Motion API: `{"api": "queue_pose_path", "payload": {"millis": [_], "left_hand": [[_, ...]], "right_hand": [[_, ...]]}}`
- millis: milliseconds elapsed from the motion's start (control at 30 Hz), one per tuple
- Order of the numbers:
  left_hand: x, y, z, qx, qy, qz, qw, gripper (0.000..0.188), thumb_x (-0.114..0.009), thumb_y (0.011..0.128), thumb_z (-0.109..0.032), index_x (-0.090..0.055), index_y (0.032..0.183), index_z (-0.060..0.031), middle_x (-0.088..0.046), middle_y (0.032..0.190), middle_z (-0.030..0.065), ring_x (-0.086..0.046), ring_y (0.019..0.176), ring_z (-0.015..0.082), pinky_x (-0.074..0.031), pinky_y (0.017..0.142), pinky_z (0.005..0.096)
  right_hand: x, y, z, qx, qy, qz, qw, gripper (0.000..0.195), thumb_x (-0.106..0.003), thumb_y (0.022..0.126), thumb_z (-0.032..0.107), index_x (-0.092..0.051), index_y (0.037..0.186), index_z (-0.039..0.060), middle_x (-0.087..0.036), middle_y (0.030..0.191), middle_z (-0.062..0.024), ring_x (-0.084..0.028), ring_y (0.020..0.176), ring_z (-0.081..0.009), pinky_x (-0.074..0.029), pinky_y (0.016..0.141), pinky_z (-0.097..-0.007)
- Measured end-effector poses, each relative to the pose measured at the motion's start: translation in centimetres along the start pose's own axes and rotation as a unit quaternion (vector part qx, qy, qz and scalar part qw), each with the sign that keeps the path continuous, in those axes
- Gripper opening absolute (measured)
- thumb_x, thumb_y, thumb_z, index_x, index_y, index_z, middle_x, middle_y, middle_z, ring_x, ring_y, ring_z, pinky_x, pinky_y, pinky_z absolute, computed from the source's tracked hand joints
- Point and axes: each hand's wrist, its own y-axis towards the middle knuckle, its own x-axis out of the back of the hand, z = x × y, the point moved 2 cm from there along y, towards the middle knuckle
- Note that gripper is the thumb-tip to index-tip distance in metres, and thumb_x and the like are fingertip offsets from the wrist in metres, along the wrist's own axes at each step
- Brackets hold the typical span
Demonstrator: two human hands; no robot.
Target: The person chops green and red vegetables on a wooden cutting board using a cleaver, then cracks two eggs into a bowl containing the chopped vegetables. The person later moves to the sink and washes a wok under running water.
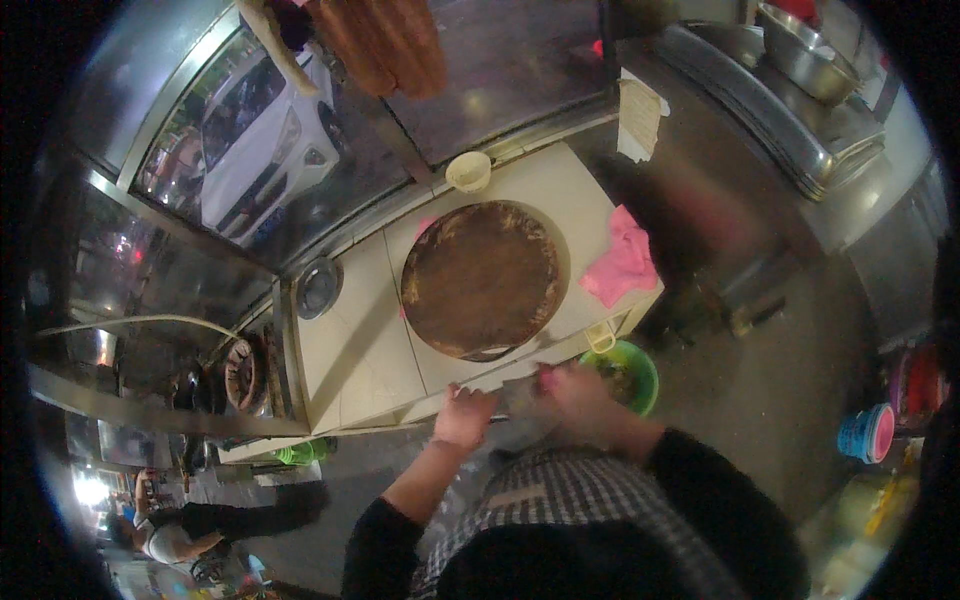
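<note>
Before my waist, my left hand (465, 417) is closed at the left end of a flat grey blade (517, 399), which looks like a cleaver's but is blurred. On its other side my right hand (585, 396), also blurred, clasps a small pink cloth (549, 377) against it. Beyond my hands, a round, dark brown chopping board (484, 281) lies on the pale tiled counter (360, 330). A crumpled pink cloth (621, 259) lies at the counter's right end. Below the counter's right corner, partly behind my right hand, is a green basin (646, 379) with scraps inside.
A cream bowl (469, 172) stands behind the board, and a dark round lid or dish (319, 289) at the counter's left. A yellow plastic handle (601, 337) juts from the front edge. Metal trays (757, 112) and a steel bowl (810, 64) are at upper right. Another person (187, 529) is at lower left.
</note>
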Motion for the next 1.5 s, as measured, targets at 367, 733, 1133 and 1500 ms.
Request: {"api": "queue_pose_path", "payload": {"millis": [367, 733, 1133, 1500], "left_hand": [[-8.1, 2.7, 8.7, 0.334, -0.594, -0.167, 0.712, 0.037, -0.072, 0.075, -0.032, -0.064, 0.097, -0.0042, -0.065, 0.084, 0.0104, -0.062, 0.082, 0.0227, -0.045, 0.068, 0.0322], [-12.1, 11.0, 11.9, 0.345, -0.547, -0.187, 0.74, 0.041, -0.059, 0.086, -0.04, -0.062, 0.112, -0.0086, -0.066, 0.096, 0.0146, -0.062, 0.094, 0.0317, -0.047, 0.08, 0.0418], [-45.1, -32.9, 4.5, 0.39, -0.54, 0.119, 0.736, 0.04, -0.051, 0.088, -0.03, -0.053, 0.125, -0.0165, -0.055, 0.125, 0.0068, -0.054, 0.108, 0.0201, -0.048, 0.081, 0.0446], [-46.5, -61.0, 1.9, 0.556, -0.359, 0.169, 0.731, 0.034, -0.053, 0.081, -0.033, -0.067, 0.105, -0.0122, -0.067, 0.102, 0.0103, -0.063, 0.094, 0.0281, -0.05, 0.079, 0.0394]], "right_hand": [[3.5, -16.3, -19.4, -0.363, 0.202, 0.13, 0.9, 0.036, -0.043, 0.093, 0.038, -0.06, 0.114, 0.0144, -0.066, 0.086, -0.0073, -0.064, 0.073, -0.019, -0.05, 0.062, -0.035], [-5.5, -9.8, -10.4, -0.201, 0.311, 0.21, 0.905, 0.034, -0.043, 0.092, 0.038, -0.064, 0.107, 0.0157, -0.066, 0.093, -0.0119, -0.064, 0.082, -0.0266, -0.05, 0.07, -0.0381], [-8.0, 8.8, 17.4, 0.053, 0.028, 0.237, 0.97, 0.034, -0.051, 0.086, 0.037, -0.067, 0.087, 0.0072, -0.064, 0.095, -0.0178, -0.059, 0.088, -0.0381, -0.046, 0.076, -0.0494], [-15.1, 22.5, 38.6, 0.254, -0.272, 0.153, 0.916, 0.024, -0.054, 0.082, 0.023, -0.068, 0.09, 0.0045, -0.065, 0.096, -0.0175, -0.061, 0.096, -0.033, -0.049, 0.08, -0.0437]]}}
